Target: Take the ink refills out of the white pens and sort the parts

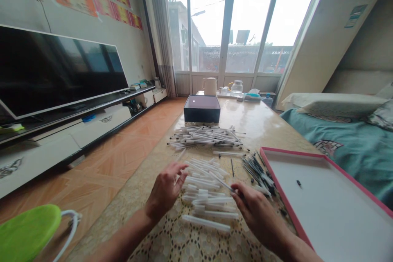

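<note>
My right hand [253,202] pinches the near end of a thin white pen barrel [220,181], which points away to the upper left. My left hand [167,186] hovers at the left edge of a heap of translucent white pen barrels [204,168], its thumb and fingers apart and nothing visible in them. More white tubes [208,223] lie in rough rows between and below my hands. Behind them is a pile of white pens with dark tips [207,136]. Dark thin rods, apparently pen refills [258,172], are bunched beyond my right hand.
A dark open box [202,114] stands behind the pens. The pink-rimmed white tray [337,213] at right has one small black piece [299,183] in it. A jug [210,86] and glass pot [237,88] are at the table's far end. A green stool [30,231] is lower left.
</note>
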`<state>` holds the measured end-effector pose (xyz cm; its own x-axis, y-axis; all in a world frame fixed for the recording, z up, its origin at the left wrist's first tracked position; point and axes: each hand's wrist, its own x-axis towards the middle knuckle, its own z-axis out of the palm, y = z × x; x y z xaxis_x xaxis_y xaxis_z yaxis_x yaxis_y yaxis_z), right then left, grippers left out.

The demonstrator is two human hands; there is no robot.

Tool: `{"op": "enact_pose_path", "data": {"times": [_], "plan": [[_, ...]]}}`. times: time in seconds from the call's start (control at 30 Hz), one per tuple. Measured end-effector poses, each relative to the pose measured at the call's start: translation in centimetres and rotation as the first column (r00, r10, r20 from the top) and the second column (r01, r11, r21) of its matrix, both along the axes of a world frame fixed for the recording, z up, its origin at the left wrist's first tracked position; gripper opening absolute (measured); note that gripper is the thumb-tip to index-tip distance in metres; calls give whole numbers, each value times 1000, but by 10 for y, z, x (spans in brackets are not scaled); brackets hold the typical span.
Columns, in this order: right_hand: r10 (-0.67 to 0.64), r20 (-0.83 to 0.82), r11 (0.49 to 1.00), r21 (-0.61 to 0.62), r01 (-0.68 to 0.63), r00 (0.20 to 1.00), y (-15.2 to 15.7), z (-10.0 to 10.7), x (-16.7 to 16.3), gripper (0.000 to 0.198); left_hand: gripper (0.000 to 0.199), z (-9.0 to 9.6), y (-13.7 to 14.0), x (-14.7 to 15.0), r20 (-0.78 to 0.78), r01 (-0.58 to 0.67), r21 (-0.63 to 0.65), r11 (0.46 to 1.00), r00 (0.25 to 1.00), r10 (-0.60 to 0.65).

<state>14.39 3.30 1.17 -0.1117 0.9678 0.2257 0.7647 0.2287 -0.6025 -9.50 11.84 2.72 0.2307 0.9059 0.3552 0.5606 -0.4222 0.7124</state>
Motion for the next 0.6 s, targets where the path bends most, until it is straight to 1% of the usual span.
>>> {"op": "enact_pose_path", "data": {"times": [0.07, 0.1, 0.13, 0.17, 0.23, 0.3, 0.37, 0.43, 0.5, 0.53, 0.6], "plan": [[66, -13, 997, -38, -67, 998, -7, -4, -6, 19, 25, 4, -19, 9, 31, 216, 32, 976, 976, -217], [96, -19, 994, -54, -97, 995, -10, -6, -9, 19, 28, 5, -28, 13, -16, 292, 58, 954, 956, -292], [123, -31, 990, -69, -125, 992, -12, -8, -10, 19, 30, 4, -34, 17, -95, 358, 84, 930, 932, -350], [149, -53, 985, -84, -153, 987, -14, -9, -11, 20, 31, 3, -40, 19, -184, 407, 112, 906, 905, -384], [201, -130, 971, -107, -215, 971, -16, -8, -10, 21, 24, -1, -46, 21, -348, 461, 177, 869, 856, -383], [245, -230, 952, -129, -279, 942, -19, -4, -7, 24, 15, -6, -49, 21, -475, 493, 231, 839, 809, -345], [273, -308, 923, -183, -338, 911, -22, 4, -4, 26, 16, -9, -52, 21, -574, 538, 255, 804, 753, -322], [287, -336, 884, -267, -383, 897, -25, 11, -4, 29, 18, -9, -56, 21, -635, 595, 260, 761, 699, -329], [325, -321, 838, -339, -428, 890, -27, 12, -5, 33, 20, -8, -59, 22, -662, 632, 267, 727, 669, -338], [349, -306, 820, -357, -446, 886, -28, 10, -6, 34, 20, -8, -60, 22, -669, 641, 267, 719, 661, -341], [379, -268, 812, -362, -457, 886, -28, 3, -7, 36, 20, -6, -62, 22, -671, 648, 261, 716, 655, -348]]}}
